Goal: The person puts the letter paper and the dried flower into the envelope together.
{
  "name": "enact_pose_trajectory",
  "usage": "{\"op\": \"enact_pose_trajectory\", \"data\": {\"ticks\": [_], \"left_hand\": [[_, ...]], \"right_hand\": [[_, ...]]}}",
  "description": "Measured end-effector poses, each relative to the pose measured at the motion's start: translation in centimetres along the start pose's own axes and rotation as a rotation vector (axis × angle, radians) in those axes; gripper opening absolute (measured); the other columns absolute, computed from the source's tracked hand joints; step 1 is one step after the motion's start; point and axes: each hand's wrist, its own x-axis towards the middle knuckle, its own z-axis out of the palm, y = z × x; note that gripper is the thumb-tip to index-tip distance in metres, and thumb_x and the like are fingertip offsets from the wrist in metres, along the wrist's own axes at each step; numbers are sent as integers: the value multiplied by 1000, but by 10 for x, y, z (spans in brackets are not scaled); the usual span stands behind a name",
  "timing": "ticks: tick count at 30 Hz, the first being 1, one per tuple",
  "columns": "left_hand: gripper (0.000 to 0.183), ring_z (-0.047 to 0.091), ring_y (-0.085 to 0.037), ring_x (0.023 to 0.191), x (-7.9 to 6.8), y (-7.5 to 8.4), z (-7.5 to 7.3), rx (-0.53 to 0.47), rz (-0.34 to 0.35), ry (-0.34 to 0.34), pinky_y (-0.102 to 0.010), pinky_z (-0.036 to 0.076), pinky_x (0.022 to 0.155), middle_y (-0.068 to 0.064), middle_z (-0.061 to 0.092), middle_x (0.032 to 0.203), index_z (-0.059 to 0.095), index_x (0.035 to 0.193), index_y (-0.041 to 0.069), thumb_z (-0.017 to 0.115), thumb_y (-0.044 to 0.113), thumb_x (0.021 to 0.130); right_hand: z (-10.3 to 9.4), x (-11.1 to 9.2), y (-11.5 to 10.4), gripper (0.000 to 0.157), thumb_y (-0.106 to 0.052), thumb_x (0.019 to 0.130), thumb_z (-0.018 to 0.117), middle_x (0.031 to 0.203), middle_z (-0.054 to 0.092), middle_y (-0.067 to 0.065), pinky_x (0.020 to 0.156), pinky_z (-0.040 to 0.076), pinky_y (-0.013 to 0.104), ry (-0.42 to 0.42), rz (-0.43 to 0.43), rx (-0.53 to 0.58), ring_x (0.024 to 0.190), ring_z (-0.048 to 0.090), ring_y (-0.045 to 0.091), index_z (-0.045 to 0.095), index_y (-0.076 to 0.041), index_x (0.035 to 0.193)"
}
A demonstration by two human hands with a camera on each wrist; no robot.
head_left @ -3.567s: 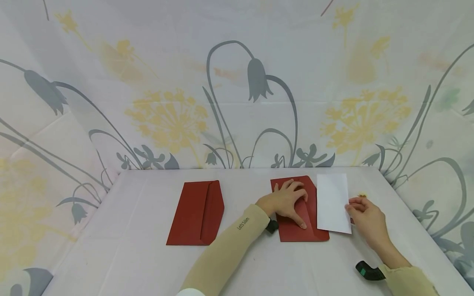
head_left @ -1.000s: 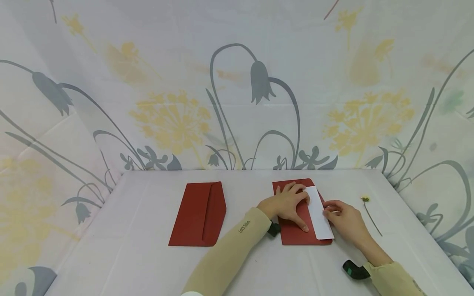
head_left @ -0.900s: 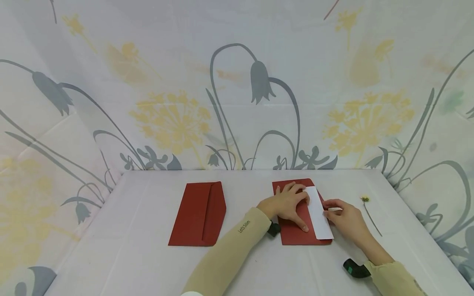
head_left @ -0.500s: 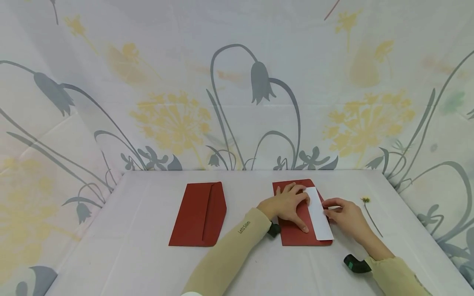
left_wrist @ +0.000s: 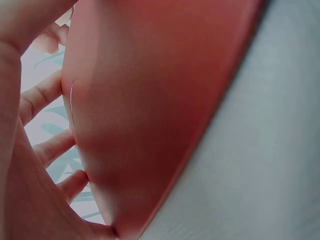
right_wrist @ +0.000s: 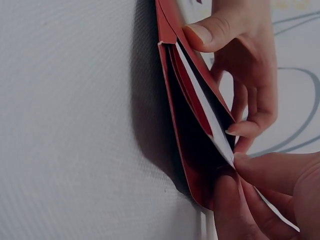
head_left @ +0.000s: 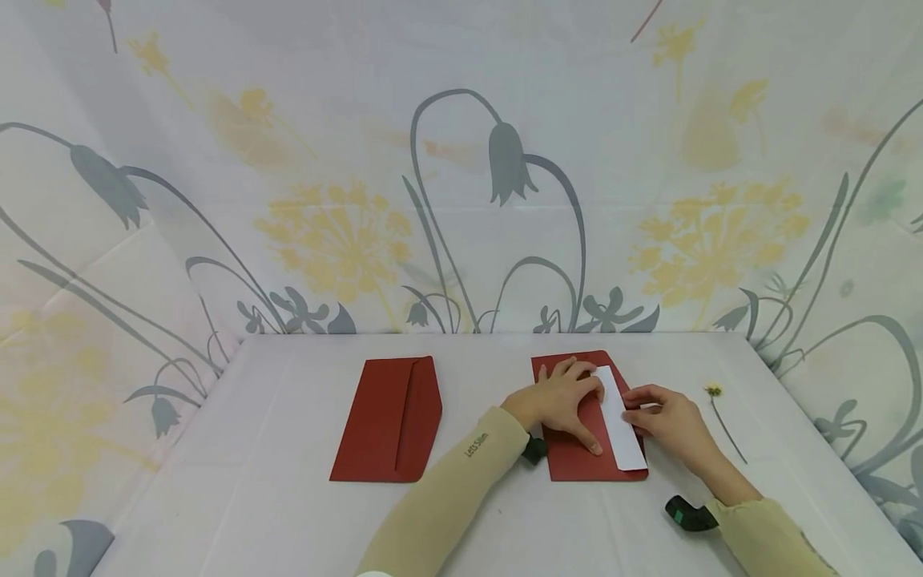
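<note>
A red envelope (head_left: 566, 463) lies at right of centre on the table, its flap side to the right. My left hand (head_left: 558, 401) rests spread on its front, fingertips and thumb pressing near the opening. In the left wrist view the fingertips touch the red paper (left_wrist: 135, 100). My right hand (head_left: 671, 421) pinches the right edge of a white sheet (head_left: 622, 425) between thumb and fingers. The sheet stands partly inside the pocket; its left part is hidden. In the right wrist view the pocket gapes, with the white sheet (right_wrist: 202, 100) beside a red layer (right_wrist: 187, 92).
A second red envelope (head_left: 375, 421) lies to the left, flap side to the right. A small yellow flower (head_left: 713, 390) with a thin stem lies right of the right hand. Black wrist devices (head_left: 691, 514) sit on both forearms. A floral cloth (head_left: 461, 200) hangs behind the table.
Since the oldest frame, the right hand has moved left, sliding the white sheet from beside the pocket partly into it. The sheet has edged slightly further in lately. The left hand stays put.
</note>
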Motion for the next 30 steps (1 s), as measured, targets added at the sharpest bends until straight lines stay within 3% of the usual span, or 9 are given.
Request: {"op": "enact_pose_trajectory", "data": {"ticks": [17,30], "left_hand": [[69,6,-18,140,-2,2,-2,-6,5,-5,-57,17,107,12,18,148,46,109,37,74,71,56],[70,7,-20,140,-2,0,0,-3,8,4,-58,18,106,11,19,148,46,109,36,73,72,56]], "right_hand": [[-2,5,1,42,-17,87,67,105,64,15,70,55,30,-121,56,60,86,64,19,56,5,120],[11,12,-1,38,-12,88,64,100,61,13,71,55,30,-128,66,123,84,62,18,53,4,120]]}}
